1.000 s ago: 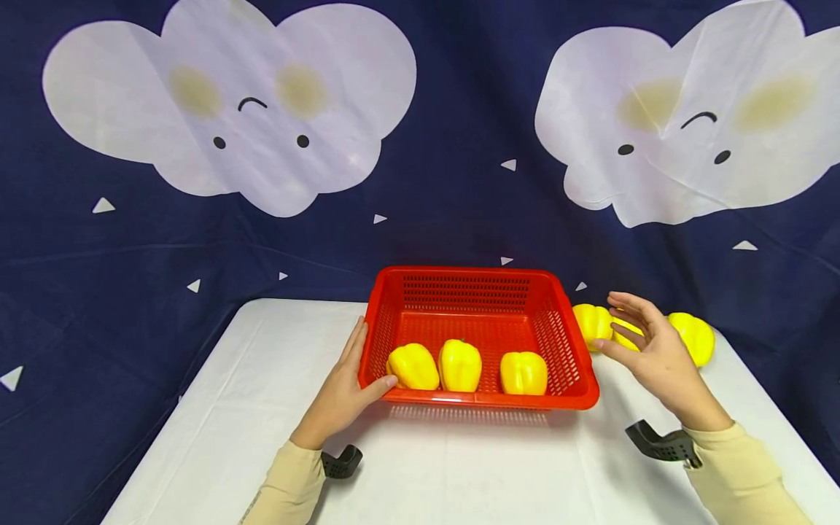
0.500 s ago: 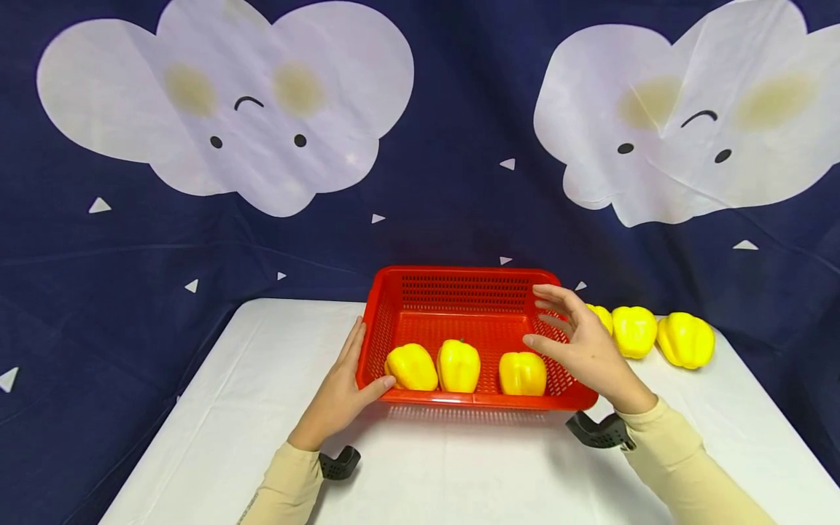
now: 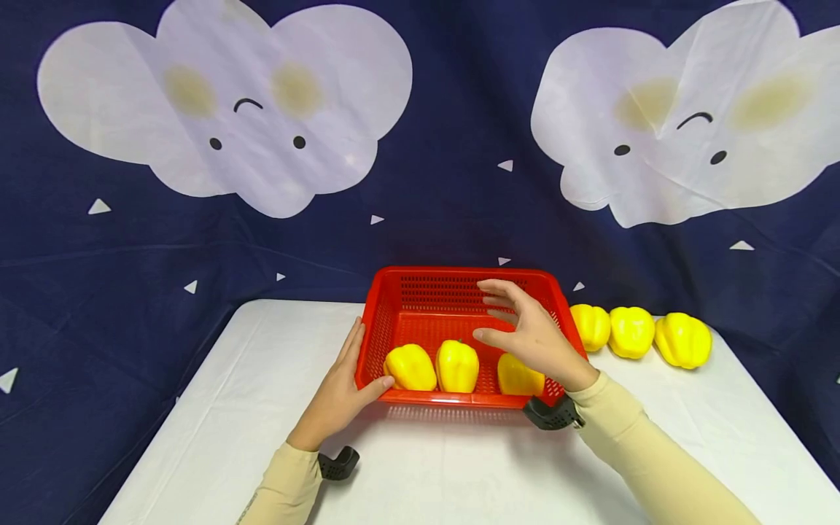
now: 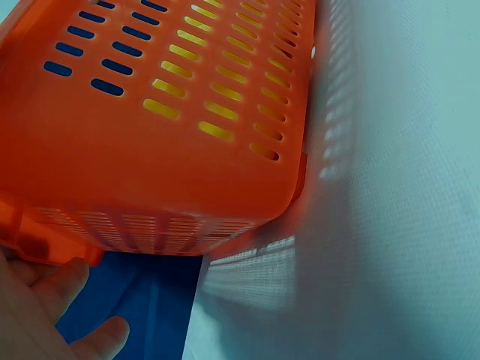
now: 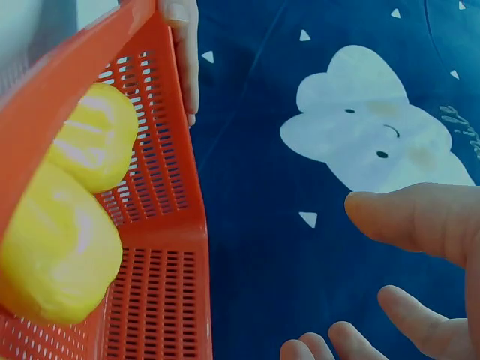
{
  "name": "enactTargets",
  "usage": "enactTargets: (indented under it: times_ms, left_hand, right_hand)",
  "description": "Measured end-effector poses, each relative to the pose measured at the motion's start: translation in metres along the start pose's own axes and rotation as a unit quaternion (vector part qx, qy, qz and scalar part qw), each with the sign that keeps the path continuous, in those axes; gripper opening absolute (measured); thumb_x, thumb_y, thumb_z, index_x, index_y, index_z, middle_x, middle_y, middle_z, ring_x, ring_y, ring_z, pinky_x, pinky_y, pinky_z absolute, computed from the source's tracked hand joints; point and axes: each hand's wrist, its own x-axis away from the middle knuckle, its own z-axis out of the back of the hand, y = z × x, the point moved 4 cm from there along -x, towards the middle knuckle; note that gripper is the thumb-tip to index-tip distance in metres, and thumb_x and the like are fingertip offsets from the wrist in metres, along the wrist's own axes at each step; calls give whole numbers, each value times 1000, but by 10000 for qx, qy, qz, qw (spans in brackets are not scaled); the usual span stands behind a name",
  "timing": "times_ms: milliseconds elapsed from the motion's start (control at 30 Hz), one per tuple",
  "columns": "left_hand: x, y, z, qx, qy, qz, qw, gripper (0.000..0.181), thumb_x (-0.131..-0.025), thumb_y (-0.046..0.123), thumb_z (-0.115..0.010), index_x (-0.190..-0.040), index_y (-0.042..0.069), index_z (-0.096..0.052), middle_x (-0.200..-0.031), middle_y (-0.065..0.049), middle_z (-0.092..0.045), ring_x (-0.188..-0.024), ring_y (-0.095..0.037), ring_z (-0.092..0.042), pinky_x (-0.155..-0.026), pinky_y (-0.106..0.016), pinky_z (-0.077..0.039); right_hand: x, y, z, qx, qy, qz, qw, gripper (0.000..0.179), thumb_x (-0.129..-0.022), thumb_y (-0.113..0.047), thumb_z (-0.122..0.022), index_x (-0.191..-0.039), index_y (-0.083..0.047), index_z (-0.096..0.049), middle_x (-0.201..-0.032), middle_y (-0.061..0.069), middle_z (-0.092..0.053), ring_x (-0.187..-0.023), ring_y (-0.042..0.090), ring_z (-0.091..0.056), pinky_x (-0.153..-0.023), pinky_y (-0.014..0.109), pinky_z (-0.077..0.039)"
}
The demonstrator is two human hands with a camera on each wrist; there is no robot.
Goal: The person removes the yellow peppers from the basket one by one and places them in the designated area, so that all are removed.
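A red plastic basket (image 3: 433, 324) with slotted walls holds several yellow bell peppers, three of them visible in the head view: one at the left (image 3: 411, 367), one beside it (image 3: 457, 366) and one at the right (image 3: 518, 377), partly behind my right hand. My left hand (image 3: 337, 401) holds the basket's left near corner, thumb over the rim and fingers along the outer wall. Over the basket's right half hovers my right hand (image 3: 534, 335), fingers spread in a loose curve, with nothing between them. In the right wrist view, peppers (image 5: 60, 247) lie left of that hand.
Three more yellow bell peppers stand in a row right of the basket: a near one (image 3: 590, 327), a middle one (image 3: 631, 332) and a far one (image 3: 684, 340). The table has a white cloth (image 3: 446, 467). Behind it hangs a dark blue curtain (image 3: 453, 182) with clouds.
My right hand has moved left, from beside the row of bell peppers to above the basket, uncovering that row. The left hand and the basket have stayed put.
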Motion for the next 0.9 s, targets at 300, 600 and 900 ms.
enactTargets:
  times_ms: [300, 600, 900]
  left_hand:
    - [1, 1, 0, 36, -9, 12, 10000, 99, -91, 37, -74, -162, 6, -12, -169, -3, -4, -151, -33, -21, -117, -56, -25]
    - [1, 1, 0, 79, 0, -36, 10000, 98, -91, 35, -73, -162, 6, -12, -169, -3, -4, -151, -33, -21, -116, -58, -25]
    - [0, 0, -1, 51, -21, -46, 10000, 97, -92, 35, -73, -162, 6, -11, -169, -4, -4, -150, -34, -21, -116, -58, -25]
  right_hand:
    - [-22, -3, -17, -38, -311, -141, 9994, 63, -87, -15, -79, -142, -13, -49, -144, 8, -51, -127, 31, -55, -107, 49, -45]
    - [-47, 4, -38, 144, -815, -73, 9965, 60, -87, -16, -79, -140, -11, -53, -143, 6, -54, -126, 28, -55, -105, 46, -47]
    - [-62, 11, -58, 82, -1345, -63, 9909, 59, -86, -12, -80, -139, -10, -54, -139, 7, -55, -125, 27, -56, -105, 43, -48]
